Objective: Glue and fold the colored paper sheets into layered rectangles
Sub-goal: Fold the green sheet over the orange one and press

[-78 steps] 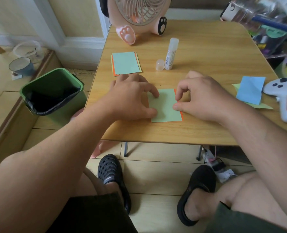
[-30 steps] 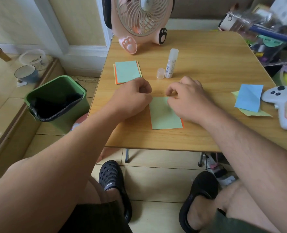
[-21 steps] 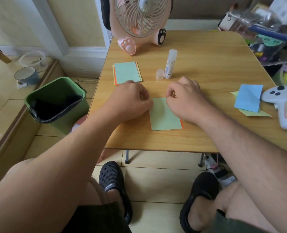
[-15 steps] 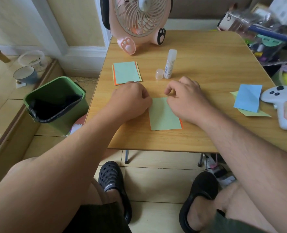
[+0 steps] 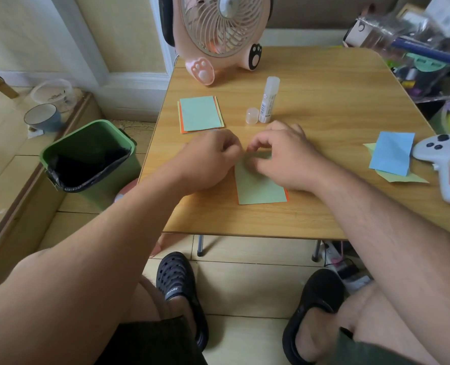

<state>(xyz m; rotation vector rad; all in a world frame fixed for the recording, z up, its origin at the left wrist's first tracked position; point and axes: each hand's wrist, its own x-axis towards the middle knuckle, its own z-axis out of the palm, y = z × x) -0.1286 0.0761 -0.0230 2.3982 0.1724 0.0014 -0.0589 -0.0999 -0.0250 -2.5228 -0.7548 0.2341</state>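
A light green paper rectangle (image 5: pixel 258 188) with an orange sheet showing at its right edge lies near the front of the wooden table (image 5: pixel 324 106). My left hand (image 5: pixel 208 159) and my right hand (image 5: pixel 284 154) sit at its far end, fingers curled, and pinch the top edge of the paper between fingertips. That far edge is partly hidden by the hands. A finished layered stack (image 5: pixel 200 114), green over orange and yellow, lies at the back left. A glue stick (image 5: pixel 270 100) stands upright with its cap (image 5: pixel 252 115) beside it.
A pink fan (image 5: pixel 218 35) stands at the table's back edge. Blue and yellow-green sheets (image 5: pixel 392 154) lie at the right beside a white controller (image 5: pixel 445 164). A green bin (image 5: pixel 86 156) stands on the floor to the left. Clutter fills the right rear corner.
Both hands have moved from the paper's sides up to its far end, and their fingertips now meet at the top edge. The paper has stayed in place.
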